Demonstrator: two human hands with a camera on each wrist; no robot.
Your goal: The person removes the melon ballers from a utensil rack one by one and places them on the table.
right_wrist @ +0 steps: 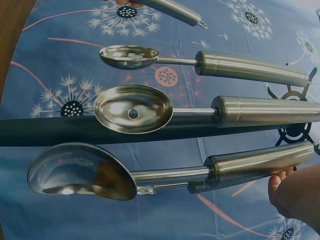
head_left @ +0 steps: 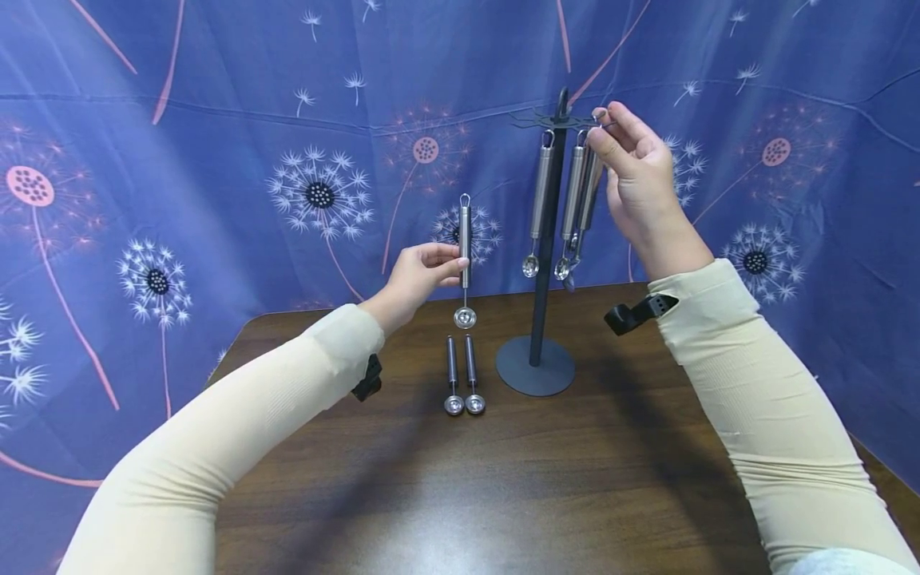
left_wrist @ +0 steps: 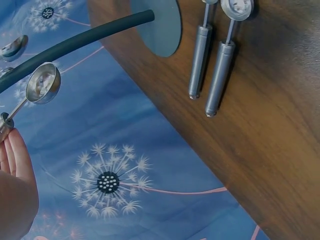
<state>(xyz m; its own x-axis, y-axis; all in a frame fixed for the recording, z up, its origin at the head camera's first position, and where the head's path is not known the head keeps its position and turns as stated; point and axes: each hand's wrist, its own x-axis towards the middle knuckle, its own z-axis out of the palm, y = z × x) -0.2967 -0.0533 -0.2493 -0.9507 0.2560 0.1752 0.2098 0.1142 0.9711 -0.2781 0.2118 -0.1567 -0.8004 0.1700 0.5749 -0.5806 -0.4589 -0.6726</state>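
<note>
My left hand (head_left: 413,283) pinches the steel handle of a melon baller (head_left: 465,231) between thumb and fingers. It hangs upright above the table, left of the stand, with its round bowl (left_wrist: 44,84) down. At the top of a dark metal stand (head_left: 541,303), my right hand (head_left: 643,184) pinches the loop end of a steel scoop (right_wrist: 260,164) beside a hook. Whether the loop sits on the hook is hidden by the fingers. Two other scoops, one on the left (head_left: 542,196) and one in the middle (head_left: 574,192), hang from the stand.
Two similar melon ballers, one left (head_left: 452,371) and one right (head_left: 471,371), lie side by side on the brown wooden table (head_left: 402,487). The stand's round base (head_left: 513,379) is just right of them. A blue dandelion-patterned cloth (head_left: 237,48) hangs behind the table.
</note>
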